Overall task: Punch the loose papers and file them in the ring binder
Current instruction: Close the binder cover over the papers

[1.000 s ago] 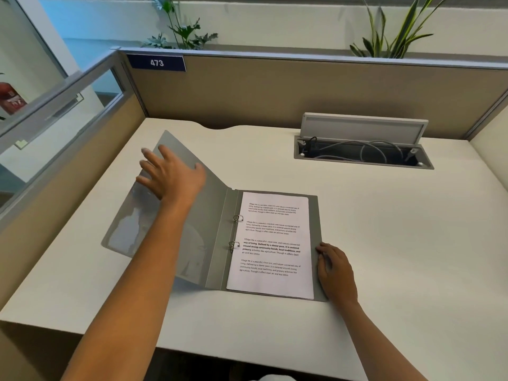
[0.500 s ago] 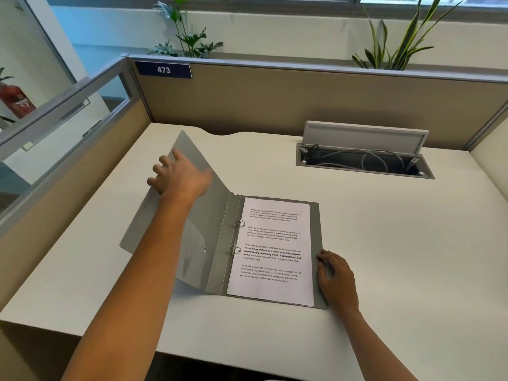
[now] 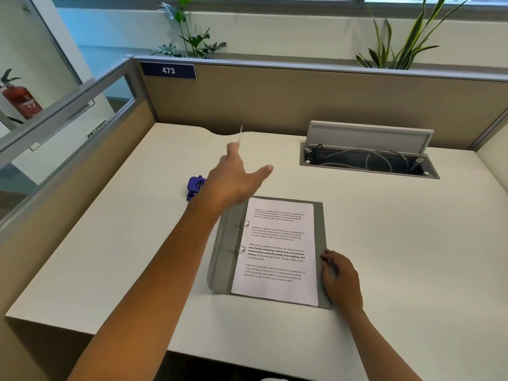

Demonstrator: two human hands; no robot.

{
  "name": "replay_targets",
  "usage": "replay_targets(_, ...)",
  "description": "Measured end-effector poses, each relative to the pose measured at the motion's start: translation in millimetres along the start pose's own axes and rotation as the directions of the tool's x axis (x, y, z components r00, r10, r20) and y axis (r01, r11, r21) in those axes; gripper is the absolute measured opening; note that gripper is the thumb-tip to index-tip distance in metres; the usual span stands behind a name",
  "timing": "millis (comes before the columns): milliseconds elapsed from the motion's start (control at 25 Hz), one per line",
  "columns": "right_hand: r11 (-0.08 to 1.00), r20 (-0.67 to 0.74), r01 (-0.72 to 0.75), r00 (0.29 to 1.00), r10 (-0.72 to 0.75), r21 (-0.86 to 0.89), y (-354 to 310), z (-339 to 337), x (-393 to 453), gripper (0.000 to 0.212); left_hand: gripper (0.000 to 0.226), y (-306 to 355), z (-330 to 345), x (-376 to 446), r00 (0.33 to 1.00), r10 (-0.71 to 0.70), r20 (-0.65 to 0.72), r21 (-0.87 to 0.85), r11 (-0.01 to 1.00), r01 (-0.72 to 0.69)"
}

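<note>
A grey ring binder (image 3: 319, 215) lies on the desk with printed white papers (image 3: 277, 251) threaded on its two metal rings (image 3: 244, 223). My left hand (image 3: 236, 180) holds the binder's front cover (image 3: 217, 257) swung up almost upright, so I see it edge-on; its top edge pokes out above my fingers and my thumb is spread to the right. My right hand (image 3: 341, 279) rests on the right edge of the back cover, fingers curled on it. A purple hole punch (image 3: 195, 187) sits on the desk just left of my left hand, partly hidden by my wrist.
An open cable tray (image 3: 368, 160) with its lid raised is set into the white desk (image 3: 123, 243) at the back right. Beige partition walls (image 3: 275, 100) close the desk at the back and left. Plants stand behind the partition.
My left hand has swung the front cover from lying open on the left up to nearly vertical. The purple hole punch, hidden under the cover before, now shows. My right hand has stayed put.
</note>
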State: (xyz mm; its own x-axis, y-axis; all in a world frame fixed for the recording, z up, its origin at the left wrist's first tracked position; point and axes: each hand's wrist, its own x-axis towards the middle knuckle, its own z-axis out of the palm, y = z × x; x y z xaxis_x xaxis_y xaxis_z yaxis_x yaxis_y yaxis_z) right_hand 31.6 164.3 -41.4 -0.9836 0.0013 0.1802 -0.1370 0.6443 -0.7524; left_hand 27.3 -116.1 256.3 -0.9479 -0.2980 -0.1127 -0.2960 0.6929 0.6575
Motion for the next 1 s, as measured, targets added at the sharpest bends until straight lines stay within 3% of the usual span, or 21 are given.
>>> replay_targets(160, 0.996, 0.025, -0.053, 0.998, 0.052, 0.066, -2, -4, 1, 0.02, 0.082, -6, 32, 3, 0.992, 0.01, 0.128, -0.135, 0.991, 0.007)
replay_targets(320, 0.983, 0.057, -0.089, 0.995, 0.081, 0.16, -7, -11, 1, 0.023, 0.089, -28, 75, 7, 0.981, -0.025, 0.194, -0.167, 0.984, 0.058)
replay_targets(560, 0.916, -0.056, -0.222, 0.965, 0.254, 0.334, -9, -17, 10, 0.026, 0.091, -74, 127, 9, 0.955, -0.19, 0.227, 0.109, 0.98, 0.169)
replay_targets(760, 0.837, -0.063, -0.289, 0.932, 0.357, 0.465, -8, -18, 17, 0.028, 0.082, -113, 150, 11, 0.946, -0.222, 0.236, 0.266, 0.951, 0.157)
replay_targets(1000, 0.817, -0.062, -0.343, 0.907, 0.416, 0.463, -8, -18, 21, 0.029, 0.085, -130, 159, 14, 0.956, -0.201, 0.213, 0.205, 0.966, 0.157)
